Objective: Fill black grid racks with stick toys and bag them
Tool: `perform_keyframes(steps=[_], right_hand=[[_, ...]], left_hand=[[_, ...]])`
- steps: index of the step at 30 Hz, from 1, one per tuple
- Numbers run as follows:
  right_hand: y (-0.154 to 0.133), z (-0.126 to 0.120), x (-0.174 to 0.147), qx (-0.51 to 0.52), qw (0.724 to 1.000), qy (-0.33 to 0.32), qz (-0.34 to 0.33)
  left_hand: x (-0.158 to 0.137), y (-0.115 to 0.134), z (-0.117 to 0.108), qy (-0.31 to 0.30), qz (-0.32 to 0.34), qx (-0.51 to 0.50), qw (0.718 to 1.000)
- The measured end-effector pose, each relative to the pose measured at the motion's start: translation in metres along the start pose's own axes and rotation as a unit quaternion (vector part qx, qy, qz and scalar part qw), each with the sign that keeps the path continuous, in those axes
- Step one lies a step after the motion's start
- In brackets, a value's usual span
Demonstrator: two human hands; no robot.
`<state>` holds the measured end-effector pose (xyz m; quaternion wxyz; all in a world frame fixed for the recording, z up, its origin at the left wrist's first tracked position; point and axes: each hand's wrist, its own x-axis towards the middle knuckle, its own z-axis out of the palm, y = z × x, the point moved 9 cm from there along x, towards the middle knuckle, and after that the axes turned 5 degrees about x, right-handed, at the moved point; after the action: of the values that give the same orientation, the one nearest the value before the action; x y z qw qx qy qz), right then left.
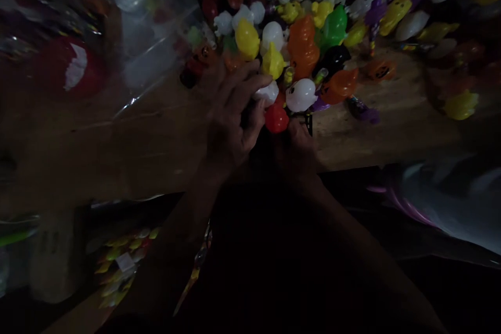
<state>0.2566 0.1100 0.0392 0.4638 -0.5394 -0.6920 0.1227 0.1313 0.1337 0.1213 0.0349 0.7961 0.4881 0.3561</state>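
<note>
Pinching a small glossy white plastic figure (pixel 267 93) in its grip, the left hand (pixel 233 120) sits above the brown wooden counter (pixel 117 146) near the right hand (pixel 299 146), its grip too shadowed for me to tell beside a rounded bright red plastic figure (pixel 276 119), before clustered multicoloured plastic figures (pixel 303 49).

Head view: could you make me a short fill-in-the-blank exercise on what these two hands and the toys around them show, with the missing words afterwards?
1. The left hand pinches a ____ small toy.
2. The toy nearest the right hand's fingertips is a ____ rounded toy.
3. The bright green toy lies beside a larger ____ tall toy.
4. The tabletop looks made of ____.

Missing words: white; red; orange; wood.
</note>
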Motion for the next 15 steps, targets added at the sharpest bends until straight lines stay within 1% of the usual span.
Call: perform_keyframes(steps=[4, 6, 8, 10, 13, 15], right_hand=[[0.014, 0.001, 0.0, 0.024, 0.999, 0.012, 0.044], [0.015, 0.0, -0.001, 0.045, 0.997, 0.008, 0.056], [0.012, -0.005, -0.004, 0.068, 0.996, -0.001, 0.054], [0.011, -0.014, -0.006, 0.104, 0.992, -0.009, 0.063], [0.019, -0.031, -0.007, 0.162, 0.978, -0.021, 0.13], [0.024, -0.035, -0.004, 0.16, 0.971, -0.05, 0.168]], left_hand=[[0.0, 0.004, -0.002, 0.037, 0.05, -0.003, 0.998], [-0.001, 0.002, -0.001, 0.051, 0.063, -0.004, 0.997], [-0.001, -0.003, 0.002, 0.048, 0.051, 0.0, 0.998], [-0.001, -0.008, 0.006, 0.037, 0.04, -0.004, 0.999], [-0.001, -0.012, 0.011, 0.011, 0.028, -0.023, 0.999], [-0.002, -0.011, 0.009, 0.02, 0.032, -0.025, 0.999]])
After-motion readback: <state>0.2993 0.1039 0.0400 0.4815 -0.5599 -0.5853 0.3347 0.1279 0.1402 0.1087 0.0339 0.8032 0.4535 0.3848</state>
